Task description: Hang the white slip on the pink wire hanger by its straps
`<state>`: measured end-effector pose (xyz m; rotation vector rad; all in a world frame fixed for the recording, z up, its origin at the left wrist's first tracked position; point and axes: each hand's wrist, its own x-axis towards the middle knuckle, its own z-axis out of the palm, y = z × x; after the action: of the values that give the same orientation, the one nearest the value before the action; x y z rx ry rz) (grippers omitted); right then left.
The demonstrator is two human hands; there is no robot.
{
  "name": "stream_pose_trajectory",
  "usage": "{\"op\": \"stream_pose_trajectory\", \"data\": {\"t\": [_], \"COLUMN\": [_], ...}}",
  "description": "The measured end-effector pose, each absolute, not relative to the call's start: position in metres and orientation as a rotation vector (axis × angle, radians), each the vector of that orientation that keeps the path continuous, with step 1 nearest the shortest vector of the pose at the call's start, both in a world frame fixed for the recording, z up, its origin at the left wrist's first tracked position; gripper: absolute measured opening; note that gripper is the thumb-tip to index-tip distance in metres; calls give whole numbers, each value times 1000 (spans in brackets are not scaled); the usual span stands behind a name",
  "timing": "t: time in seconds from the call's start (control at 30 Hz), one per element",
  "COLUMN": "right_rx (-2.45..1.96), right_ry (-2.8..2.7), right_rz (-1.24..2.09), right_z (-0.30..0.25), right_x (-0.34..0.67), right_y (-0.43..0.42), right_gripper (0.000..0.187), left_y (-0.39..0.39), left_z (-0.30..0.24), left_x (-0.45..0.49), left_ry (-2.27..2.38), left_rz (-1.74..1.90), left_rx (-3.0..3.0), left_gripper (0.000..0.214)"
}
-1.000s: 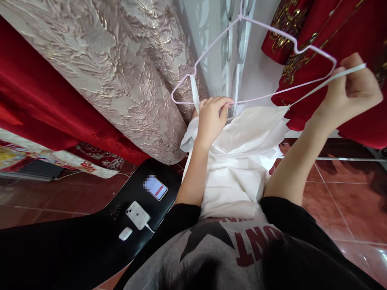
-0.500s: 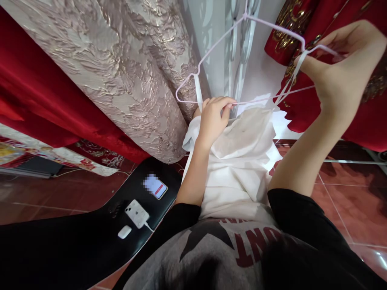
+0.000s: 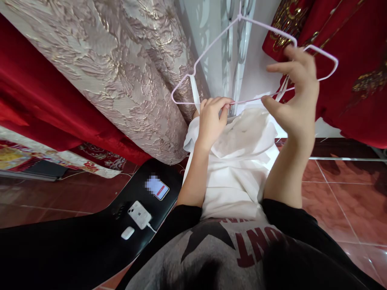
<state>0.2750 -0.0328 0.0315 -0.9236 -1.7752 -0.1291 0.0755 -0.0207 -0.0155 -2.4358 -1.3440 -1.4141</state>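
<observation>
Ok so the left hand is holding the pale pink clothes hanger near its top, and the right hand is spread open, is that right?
Not quite: the head view shows the left hand holding the pale pink clothes hanger at its bottom bar, not near its top. The right hand is spread open.

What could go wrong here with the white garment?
The right strap may be insecure: the open right hand hides where it might meet the hanger. The hanger could tip if the left hand loosens its grip low on it. The garment, bunched in folds, might crease.
</observation>
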Motion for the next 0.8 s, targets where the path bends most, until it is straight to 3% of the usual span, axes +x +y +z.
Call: {"op": "stream_pose_trajectory", "data": {"t": [0.13,0.33,0.53,0.63,0.8], "right_rx": [-937,-995,-1045,-1050,-1042], "right_ry": [-1794,-1858,-1850,-1836,-1828], "right_rz": [-41,93,120,100,108], "right_z": [16,-9,-10,-9,-10], "right_x": [252,235,232,231,228], "right_y": [-28,-14,-19,-18,-18], "right_gripper": [26,26,23,21,19], "left_y": [-26,-28,-26,-21,-17], "left_z": [-11,-12,-23,-22,-11], "left_x": [78,77,59,46,38], "left_ry": [-1348,-1323,-1488,-1522,-1549], "left_rz": [-1372,-1335,-1828,-1850,-1921], "left_rx": [-2486,-2510,-1852,-1906,-2017], "left_gripper": [23,25,35,46,42]}}
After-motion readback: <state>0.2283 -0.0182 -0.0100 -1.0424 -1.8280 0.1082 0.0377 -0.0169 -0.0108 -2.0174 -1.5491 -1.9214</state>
